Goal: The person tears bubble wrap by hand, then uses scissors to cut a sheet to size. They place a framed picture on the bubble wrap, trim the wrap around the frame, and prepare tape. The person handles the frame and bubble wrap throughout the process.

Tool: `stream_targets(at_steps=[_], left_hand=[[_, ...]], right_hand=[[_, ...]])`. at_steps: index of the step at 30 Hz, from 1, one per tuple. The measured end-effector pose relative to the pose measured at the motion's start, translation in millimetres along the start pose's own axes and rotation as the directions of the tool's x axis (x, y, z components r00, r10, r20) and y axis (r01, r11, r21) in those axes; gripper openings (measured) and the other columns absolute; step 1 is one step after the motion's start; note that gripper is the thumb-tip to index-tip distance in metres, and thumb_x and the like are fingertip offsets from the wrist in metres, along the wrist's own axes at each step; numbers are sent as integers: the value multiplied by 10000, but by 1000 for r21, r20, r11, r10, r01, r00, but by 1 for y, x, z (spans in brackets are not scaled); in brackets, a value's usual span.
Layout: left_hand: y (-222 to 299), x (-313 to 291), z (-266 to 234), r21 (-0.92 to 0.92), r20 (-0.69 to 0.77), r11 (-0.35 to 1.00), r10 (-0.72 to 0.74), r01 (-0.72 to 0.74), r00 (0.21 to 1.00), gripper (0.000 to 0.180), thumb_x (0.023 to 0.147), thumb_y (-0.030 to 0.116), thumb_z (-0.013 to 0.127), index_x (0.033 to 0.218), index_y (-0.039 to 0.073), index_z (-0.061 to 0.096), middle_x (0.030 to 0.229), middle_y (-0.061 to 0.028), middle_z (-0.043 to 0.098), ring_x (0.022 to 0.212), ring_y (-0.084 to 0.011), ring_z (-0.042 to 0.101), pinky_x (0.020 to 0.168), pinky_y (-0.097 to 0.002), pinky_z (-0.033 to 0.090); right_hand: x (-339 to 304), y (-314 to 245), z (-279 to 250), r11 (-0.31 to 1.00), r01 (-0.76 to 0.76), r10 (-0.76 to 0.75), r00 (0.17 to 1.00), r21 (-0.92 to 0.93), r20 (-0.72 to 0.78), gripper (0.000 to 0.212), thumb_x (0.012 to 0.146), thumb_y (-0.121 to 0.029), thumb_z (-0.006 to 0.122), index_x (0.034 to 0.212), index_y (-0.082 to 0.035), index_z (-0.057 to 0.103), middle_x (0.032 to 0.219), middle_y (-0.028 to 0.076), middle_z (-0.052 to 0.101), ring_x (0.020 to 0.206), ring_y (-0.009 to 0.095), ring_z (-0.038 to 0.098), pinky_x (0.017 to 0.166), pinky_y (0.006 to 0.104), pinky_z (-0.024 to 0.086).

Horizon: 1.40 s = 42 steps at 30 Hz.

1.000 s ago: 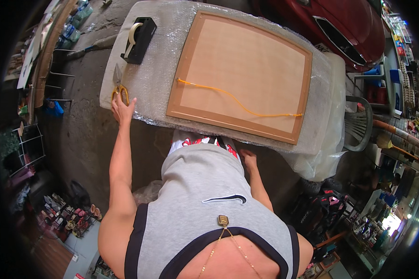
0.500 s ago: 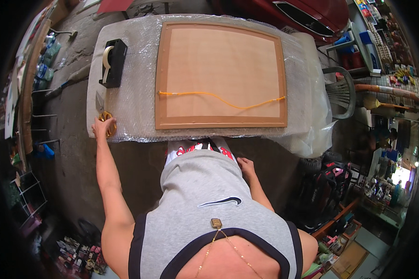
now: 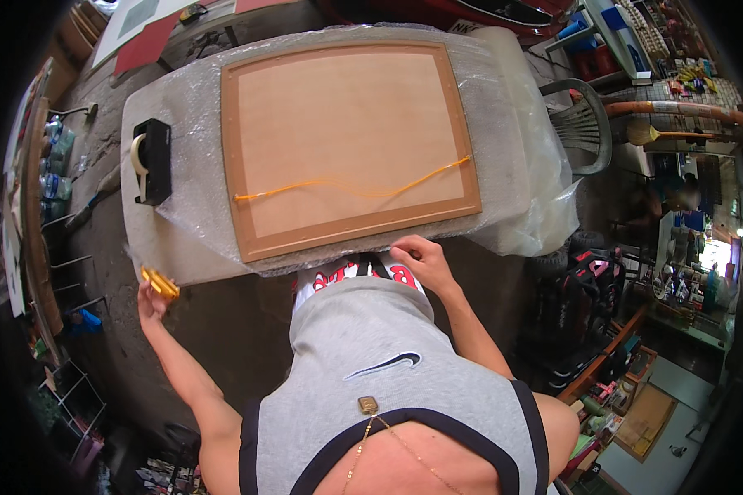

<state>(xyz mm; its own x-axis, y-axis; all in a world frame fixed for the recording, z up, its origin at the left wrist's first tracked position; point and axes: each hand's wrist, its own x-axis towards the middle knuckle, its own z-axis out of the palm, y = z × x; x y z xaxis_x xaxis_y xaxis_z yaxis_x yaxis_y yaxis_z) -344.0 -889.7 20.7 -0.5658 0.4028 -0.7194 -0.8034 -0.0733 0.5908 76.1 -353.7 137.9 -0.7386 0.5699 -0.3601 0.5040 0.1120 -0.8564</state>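
Observation:
Gold-handled scissors [image 3: 160, 284] are in my left hand [image 3: 151, 304], at the table's near-left corner; the blades are blurred. My right hand [image 3: 421, 260] is at the near edge of the table with fingers curled in by the bubble wrap [image 3: 194, 177]; whether they pinch anything is hidden. A large picture frame [image 3: 472, 186] lies back side up on the wrap, its brown-taped border around a pale backing. From side to side across its lower part runs an orange cord [image 3: 264, 193], blurred in the middle.
A black tape dispenser [image 3: 155, 161] with a pale roll stands left of the frame. More wrap [image 3: 545, 198] hangs over the table's right end, close to a grey plastic chair [image 3: 582, 124]. A red car [image 3: 437, 12] is beyond the far edge.
My left hand has drawn the scissors toward me, off the tabletop. My right hand has come up from my side to the table edge. The cord has shifted, and the view has turned.

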Motion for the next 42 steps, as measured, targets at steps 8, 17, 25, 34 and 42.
stream_targets(at_steps=[8,17,25,34,42], left_hand=[[-44,-128,217,271,-26,732,654,-624,756,830,684,323,738,1371,106,326,1261,-90,474,1200,-315,482,1004,-482,410],[-146,34,606,212,488,819,384,-533,784,1047,537,138,870,1390,90,265,1315,-68,421,1184,-240,492,995,-387,438],[-153,202,759,385,819,499,203,-776,536,788,695,184,820,1364,129,407,1256,-77,509,1176,-201,491,987,-377,429],[-89,406,866,588,802,-283,325,-758,502,356,843,301,629,1149,120,641,1089,-116,635,1002,-293,597,867,-375,470],[-90,433,901,608,767,-266,-46,-748,640,202,761,191,670,915,62,687,866,-97,683,849,-256,644,740,-349,501]], right_hand=[[126,-52,-52,922,319,-378,866,220,329,184,854,-179,658,917,-7,670,860,102,661,824,196,631,735,328,491],[239,-47,-97,786,444,-610,672,430,421,320,807,-180,692,1060,-9,596,810,108,630,749,198,616,700,320,489],[332,26,-275,992,67,-96,950,107,297,297,760,-156,758,963,-16,592,782,-2,567,738,69,546,660,252,478],[452,55,-412,720,113,-115,992,-685,43,801,594,-717,715,928,3,612,819,124,607,749,229,603,664,336,486],[519,72,-418,580,187,-49,980,-793,195,888,564,-809,646,937,-5,590,884,150,598,856,279,576,728,371,453]])
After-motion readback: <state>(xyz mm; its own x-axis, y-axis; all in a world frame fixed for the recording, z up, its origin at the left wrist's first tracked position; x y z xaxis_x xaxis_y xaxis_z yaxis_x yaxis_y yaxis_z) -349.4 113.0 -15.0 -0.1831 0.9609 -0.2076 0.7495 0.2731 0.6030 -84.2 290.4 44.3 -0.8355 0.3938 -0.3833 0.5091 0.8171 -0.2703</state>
